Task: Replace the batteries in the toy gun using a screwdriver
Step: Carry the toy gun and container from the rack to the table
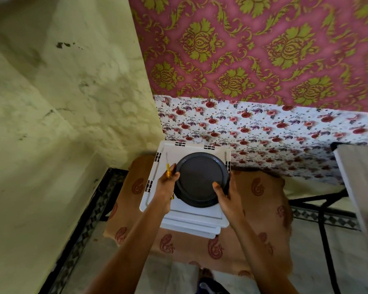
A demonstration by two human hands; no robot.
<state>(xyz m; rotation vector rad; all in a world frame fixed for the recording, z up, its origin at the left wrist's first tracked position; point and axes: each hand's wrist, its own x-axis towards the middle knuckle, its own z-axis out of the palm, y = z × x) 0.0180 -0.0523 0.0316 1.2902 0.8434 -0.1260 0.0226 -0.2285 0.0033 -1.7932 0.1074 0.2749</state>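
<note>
At the plate's left rim, the left hand (165, 185) pinches both the rim and a yellow screwdriver (167, 169), probably to keep the tool ready. The plate (200, 179) is over a white tray (172, 146), and the right hand (225, 198) grasps its right rim, thumb on top. The toy gun is not in view, so it is not near either of the hands.
</note>
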